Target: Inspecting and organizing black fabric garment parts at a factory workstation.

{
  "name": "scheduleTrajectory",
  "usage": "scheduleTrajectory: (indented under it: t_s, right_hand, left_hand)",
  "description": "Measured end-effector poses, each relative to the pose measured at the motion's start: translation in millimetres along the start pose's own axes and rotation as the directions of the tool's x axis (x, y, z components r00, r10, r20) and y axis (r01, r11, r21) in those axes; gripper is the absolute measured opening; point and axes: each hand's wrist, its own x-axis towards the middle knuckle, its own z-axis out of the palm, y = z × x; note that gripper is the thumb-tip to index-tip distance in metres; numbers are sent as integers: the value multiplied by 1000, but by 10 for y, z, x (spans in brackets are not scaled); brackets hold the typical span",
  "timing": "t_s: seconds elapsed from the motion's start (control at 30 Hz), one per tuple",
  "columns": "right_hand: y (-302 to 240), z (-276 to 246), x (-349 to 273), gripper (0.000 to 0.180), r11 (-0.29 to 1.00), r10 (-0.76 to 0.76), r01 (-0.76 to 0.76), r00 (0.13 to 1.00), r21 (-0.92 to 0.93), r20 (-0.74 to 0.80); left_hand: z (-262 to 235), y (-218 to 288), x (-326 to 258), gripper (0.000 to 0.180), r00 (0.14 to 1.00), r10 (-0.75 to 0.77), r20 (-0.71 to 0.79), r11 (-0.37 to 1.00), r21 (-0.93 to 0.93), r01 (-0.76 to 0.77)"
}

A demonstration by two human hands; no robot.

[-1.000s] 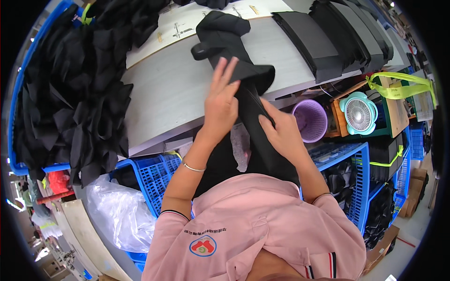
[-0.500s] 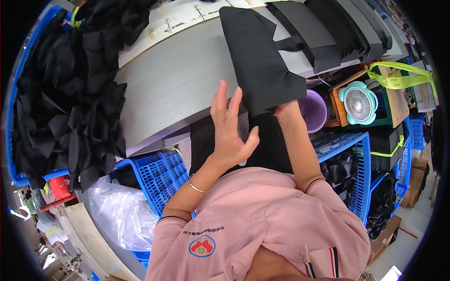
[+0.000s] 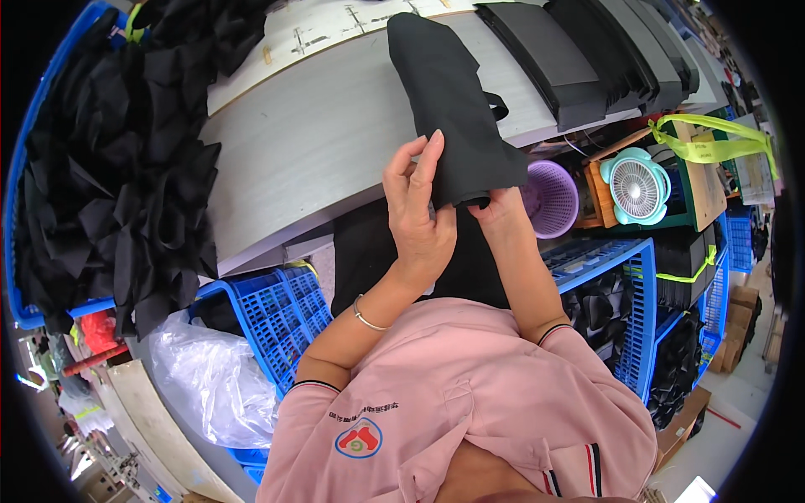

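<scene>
Left hand pinches the near edge of the black fabric piece, fingers extended flat against it. Right hand grips the lower corner from beneath, closed on the cloth. The piece lies centre frame, its far end resting on the grey table, its near end lifted off the edge.

Risk: grip is at one end only; the limp cloth could slide off the table edge and drop toward the crates below, or unfold.

Containers: blue crate, lower left, contents mostly hidden, something dark inside. Blue crate, right, holds dark pieces. Purple basket, interior not clear. Blue bin, far left, heaped with black fabric scraps.
</scene>
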Motion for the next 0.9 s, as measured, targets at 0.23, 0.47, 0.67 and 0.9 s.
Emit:
scheduleTrajectory:
  t_s: [0.23,0.47,0.67,0.9]
  right_hand:
    - [181,-63,-32,42,983,-179,182,968,2,175]
    - [151,10,23,40,982,-166,176,977,-63,133]
    - [9,96,134,38,971,-84,28,969,-236,-233]
    - [25,-45,318,32,377,-192,163,977,-912,95]
  left_hand:
    - [27,3,-58,89,1000,-11,0,997,-70,11]
    - [-13,-66,-38,83,999,48,16,999,-15,-47]
    - [-231,-121,21,70,991,8,136,967,-254,27]
    - [-210,-261,5,44,908,-418,-37,864,-324,385]
